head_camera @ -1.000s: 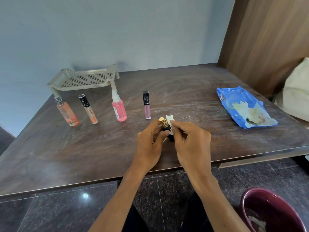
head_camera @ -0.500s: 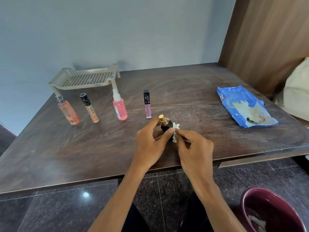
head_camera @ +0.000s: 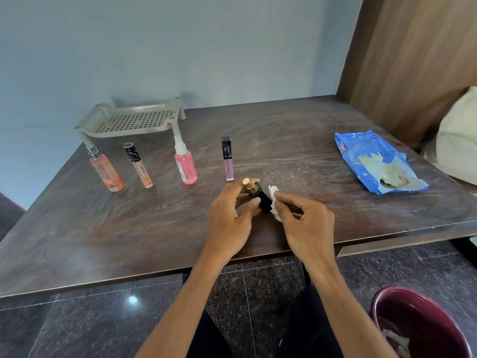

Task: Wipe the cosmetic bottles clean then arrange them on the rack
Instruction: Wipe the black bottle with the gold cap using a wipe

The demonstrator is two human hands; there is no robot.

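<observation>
My left hand [head_camera: 229,220] grips a small black bottle with a gold cap [head_camera: 258,195] above the table's near middle, tilted with the cap up and to the left. My right hand [head_camera: 307,223] pinches a crumpled white wipe [head_camera: 274,200] against the bottle's right side. Behind them, several bottles stand in a row: an orange spray bottle [head_camera: 107,171], a peach tube with a black cap [head_camera: 140,167], a pink spray bottle [head_camera: 185,165] and a slim pink gloss tube [head_camera: 228,161]. The beige perforated rack [head_camera: 134,120] stands at the back left with nothing on it.
A blue pack of wipes [head_camera: 374,158] lies open at the right of the dark wooden table [head_camera: 103,228]. A maroon bin [head_camera: 418,324] with used wipes sits on the floor at the lower right. A wooden panel and a cream bag flank the right side.
The wipe in my right hand has slid from near the bottle's gold cap down to the right side of its black body. The bottle has tilted slightly more to the left.
</observation>
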